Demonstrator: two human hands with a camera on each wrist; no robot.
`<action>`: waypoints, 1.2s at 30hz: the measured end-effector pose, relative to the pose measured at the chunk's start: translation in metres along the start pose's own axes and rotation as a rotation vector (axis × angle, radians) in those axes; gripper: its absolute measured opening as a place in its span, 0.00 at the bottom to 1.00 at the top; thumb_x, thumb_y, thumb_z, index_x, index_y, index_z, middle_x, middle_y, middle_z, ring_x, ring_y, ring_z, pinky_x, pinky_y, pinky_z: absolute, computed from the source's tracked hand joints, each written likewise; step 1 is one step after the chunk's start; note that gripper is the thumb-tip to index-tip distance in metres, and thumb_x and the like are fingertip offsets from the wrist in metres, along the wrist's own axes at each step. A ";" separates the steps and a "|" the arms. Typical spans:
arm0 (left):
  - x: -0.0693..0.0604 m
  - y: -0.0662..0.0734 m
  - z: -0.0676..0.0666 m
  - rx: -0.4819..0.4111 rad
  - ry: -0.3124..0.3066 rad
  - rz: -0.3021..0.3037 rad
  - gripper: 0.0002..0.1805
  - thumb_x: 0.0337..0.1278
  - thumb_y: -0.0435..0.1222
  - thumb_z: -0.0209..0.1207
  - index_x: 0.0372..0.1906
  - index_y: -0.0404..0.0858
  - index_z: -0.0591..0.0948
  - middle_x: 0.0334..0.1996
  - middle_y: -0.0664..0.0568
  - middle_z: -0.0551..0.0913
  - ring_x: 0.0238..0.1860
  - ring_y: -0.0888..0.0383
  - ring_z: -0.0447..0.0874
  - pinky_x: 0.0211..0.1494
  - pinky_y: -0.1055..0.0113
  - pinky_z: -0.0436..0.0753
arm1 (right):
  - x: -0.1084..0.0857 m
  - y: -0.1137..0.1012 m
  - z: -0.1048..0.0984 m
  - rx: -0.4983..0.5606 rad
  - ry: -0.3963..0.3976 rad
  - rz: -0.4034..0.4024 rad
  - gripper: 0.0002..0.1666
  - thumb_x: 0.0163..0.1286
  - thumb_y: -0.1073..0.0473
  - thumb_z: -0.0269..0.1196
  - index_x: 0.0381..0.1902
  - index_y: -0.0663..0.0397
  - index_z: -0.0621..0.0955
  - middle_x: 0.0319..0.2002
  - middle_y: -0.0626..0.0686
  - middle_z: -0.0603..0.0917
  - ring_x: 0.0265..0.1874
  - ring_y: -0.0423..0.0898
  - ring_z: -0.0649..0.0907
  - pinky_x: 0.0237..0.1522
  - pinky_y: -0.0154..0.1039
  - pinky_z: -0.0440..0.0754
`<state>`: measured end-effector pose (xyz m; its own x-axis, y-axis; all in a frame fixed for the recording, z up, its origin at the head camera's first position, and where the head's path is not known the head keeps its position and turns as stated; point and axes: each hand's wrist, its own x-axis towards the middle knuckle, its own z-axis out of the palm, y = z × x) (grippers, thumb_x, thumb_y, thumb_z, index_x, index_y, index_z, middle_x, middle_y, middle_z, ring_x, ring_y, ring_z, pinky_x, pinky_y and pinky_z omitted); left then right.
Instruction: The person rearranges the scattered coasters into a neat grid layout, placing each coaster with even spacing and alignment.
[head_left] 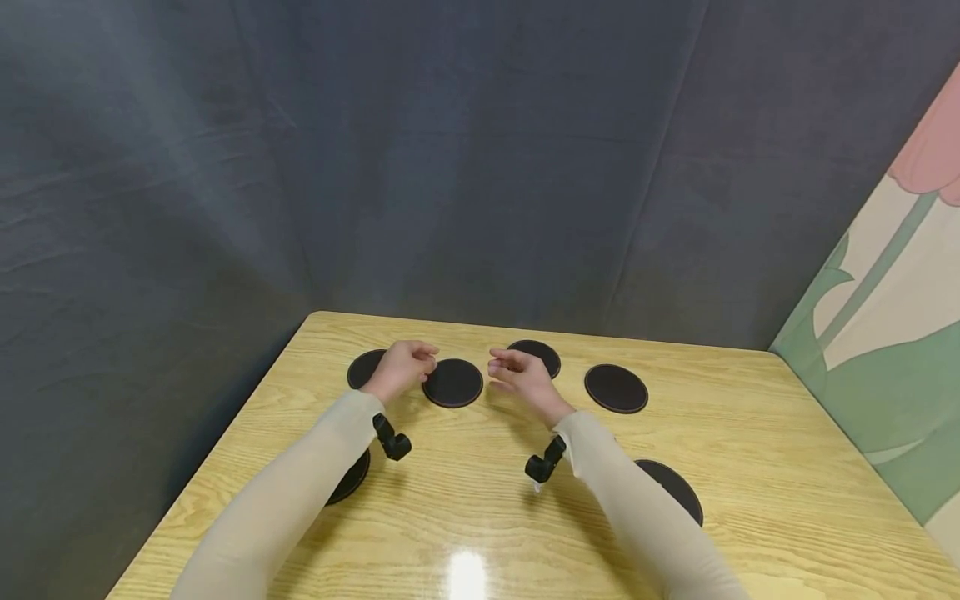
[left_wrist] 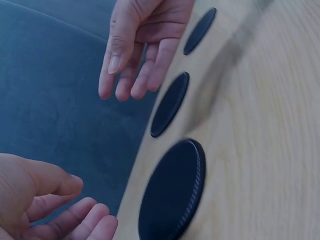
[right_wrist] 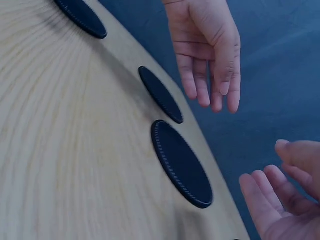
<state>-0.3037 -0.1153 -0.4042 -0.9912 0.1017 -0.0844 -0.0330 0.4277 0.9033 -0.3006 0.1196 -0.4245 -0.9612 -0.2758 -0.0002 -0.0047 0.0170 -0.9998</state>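
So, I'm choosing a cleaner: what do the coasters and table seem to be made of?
Coasters: probably leather or imitation leather, matte black; stitch-like marks run along their edges in the wrist views.

Table: wood or wood-look laminate, pale and glossy; it shows grain lines and a bright glare.

That pale wood-grained counter (head_left: 465, 475) over there carries 6 visible round black discs (head_left: 453, 383), lying flat and apart
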 end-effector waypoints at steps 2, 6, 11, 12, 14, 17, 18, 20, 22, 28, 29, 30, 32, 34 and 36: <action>0.001 0.005 0.001 -0.027 -0.011 0.011 0.20 0.66 0.30 0.54 0.61 0.34 0.76 0.55 0.37 0.78 0.53 0.44 0.80 0.55 0.56 0.82 | -0.004 -0.006 -0.004 0.007 -0.013 -0.018 0.25 0.72 0.69 0.56 0.66 0.66 0.69 0.57 0.69 0.73 0.57 0.60 0.76 0.59 0.48 0.79; 0.004 0.014 0.006 -0.070 -0.015 0.029 0.20 0.63 0.27 0.56 0.60 0.33 0.77 0.56 0.35 0.77 0.55 0.45 0.79 0.57 0.54 0.81 | -0.010 -0.013 -0.015 0.010 -0.025 -0.045 0.26 0.72 0.68 0.55 0.66 0.66 0.69 0.54 0.60 0.76 0.55 0.55 0.79 0.55 0.42 0.82; 0.010 0.023 0.014 -0.060 -0.010 0.076 0.21 0.60 0.27 0.59 0.59 0.34 0.78 0.55 0.36 0.79 0.54 0.46 0.81 0.55 0.56 0.82 | -0.014 -0.017 -0.034 0.041 -0.038 -0.061 0.29 0.73 0.66 0.56 0.69 0.65 0.65 0.57 0.60 0.75 0.52 0.47 0.81 0.56 0.41 0.81; 0.011 0.024 0.016 -0.064 -0.012 0.084 0.21 0.59 0.27 0.59 0.59 0.34 0.78 0.54 0.36 0.79 0.53 0.46 0.81 0.55 0.57 0.83 | -0.015 -0.017 -0.038 0.040 -0.037 -0.063 0.29 0.73 0.65 0.56 0.69 0.64 0.65 0.58 0.62 0.73 0.52 0.47 0.81 0.56 0.40 0.81; 0.013 0.026 0.020 -0.077 -0.020 0.091 0.21 0.59 0.27 0.59 0.59 0.34 0.79 0.55 0.36 0.79 0.53 0.46 0.81 0.55 0.57 0.83 | -0.017 -0.019 -0.046 0.030 -0.033 -0.069 0.30 0.73 0.64 0.56 0.71 0.63 0.63 0.61 0.65 0.71 0.53 0.47 0.80 0.57 0.41 0.80; 0.017 0.029 0.026 -0.109 -0.040 0.093 0.21 0.60 0.26 0.58 0.59 0.34 0.78 0.55 0.36 0.79 0.54 0.46 0.80 0.56 0.57 0.82 | -0.019 -0.020 -0.057 -0.004 -0.010 -0.072 0.30 0.74 0.62 0.56 0.71 0.61 0.64 0.61 0.65 0.70 0.53 0.46 0.80 0.57 0.41 0.80; 0.019 0.030 0.028 -0.116 -0.047 0.095 0.21 0.60 0.26 0.58 0.60 0.34 0.78 0.55 0.36 0.78 0.54 0.46 0.80 0.56 0.57 0.82 | -0.020 -0.020 -0.061 -0.018 -0.001 -0.072 0.30 0.74 0.62 0.56 0.71 0.61 0.64 0.61 0.64 0.70 0.53 0.45 0.80 0.57 0.42 0.80; 0.022 0.032 0.032 -0.127 -0.058 0.100 0.22 0.59 0.26 0.59 0.60 0.33 0.77 0.54 0.37 0.79 0.55 0.46 0.79 0.56 0.57 0.82 | -0.020 -0.020 -0.068 -0.045 0.015 -0.066 0.29 0.74 0.60 0.56 0.70 0.59 0.65 0.60 0.61 0.71 0.52 0.43 0.80 0.59 0.44 0.79; 0.025 0.034 0.036 -0.137 -0.066 0.101 0.22 0.59 0.26 0.59 0.60 0.33 0.77 0.54 0.37 0.79 0.55 0.46 0.79 0.56 0.57 0.82 | -0.020 -0.020 -0.075 -0.072 0.029 -0.055 0.29 0.74 0.60 0.56 0.70 0.58 0.66 0.60 0.60 0.72 0.53 0.43 0.80 0.60 0.47 0.77; 0.038 0.038 0.050 -0.204 -0.083 0.088 0.23 0.58 0.26 0.60 0.60 0.32 0.77 0.56 0.35 0.78 0.55 0.46 0.79 0.58 0.55 0.81 | -0.017 -0.018 -0.091 -0.135 0.023 -0.020 0.31 0.75 0.59 0.55 0.72 0.58 0.63 0.65 0.67 0.67 0.65 0.59 0.70 0.65 0.58 0.69; 0.040 0.038 0.052 -0.217 -0.087 0.086 0.23 0.58 0.25 0.60 0.61 0.32 0.77 0.57 0.34 0.77 0.56 0.46 0.79 0.58 0.55 0.81 | -0.016 -0.017 -0.094 -0.146 0.020 -0.013 0.32 0.75 0.58 0.55 0.72 0.59 0.62 0.66 0.67 0.66 0.66 0.61 0.68 0.66 0.60 0.68; 0.042 0.039 0.054 -0.233 -0.092 0.081 0.23 0.59 0.25 0.59 0.61 0.32 0.76 0.58 0.33 0.76 0.56 0.45 0.78 0.59 0.54 0.80 | -0.015 -0.015 -0.097 -0.146 0.022 -0.003 0.32 0.75 0.58 0.55 0.73 0.58 0.62 0.67 0.68 0.65 0.67 0.62 0.67 0.66 0.60 0.66; 0.046 0.041 0.058 -0.250 -0.096 0.067 0.23 0.59 0.25 0.59 0.61 0.32 0.76 0.58 0.33 0.75 0.56 0.45 0.78 0.60 0.54 0.80 | -0.012 -0.013 -0.102 -0.165 0.018 0.020 0.33 0.75 0.58 0.55 0.74 0.58 0.60 0.69 0.69 0.62 0.69 0.62 0.65 0.67 0.61 0.65; 0.050 0.042 0.062 -0.266 -0.105 0.051 0.24 0.59 0.25 0.59 0.62 0.32 0.75 0.59 0.32 0.74 0.57 0.44 0.77 0.61 0.54 0.79 | -0.009 -0.010 -0.107 -0.182 0.015 0.045 0.35 0.75 0.57 0.55 0.74 0.58 0.58 0.70 0.68 0.60 0.69 0.62 0.65 0.67 0.61 0.65; 0.054 0.041 0.066 -0.281 -0.114 0.038 0.25 0.59 0.25 0.59 0.63 0.31 0.74 0.60 0.32 0.74 0.58 0.44 0.77 0.62 0.54 0.78 | -0.004 -0.006 -0.112 -0.197 0.011 0.060 0.37 0.74 0.56 0.56 0.75 0.59 0.57 0.71 0.68 0.59 0.69 0.63 0.64 0.67 0.60 0.65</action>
<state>-0.3503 -0.0335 -0.3994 -0.9722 0.2199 -0.0802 -0.0457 0.1579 0.9864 -0.3274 0.2282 -0.4166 -0.9644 -0.2577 -0.0585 0.0001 0.2211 -0.9753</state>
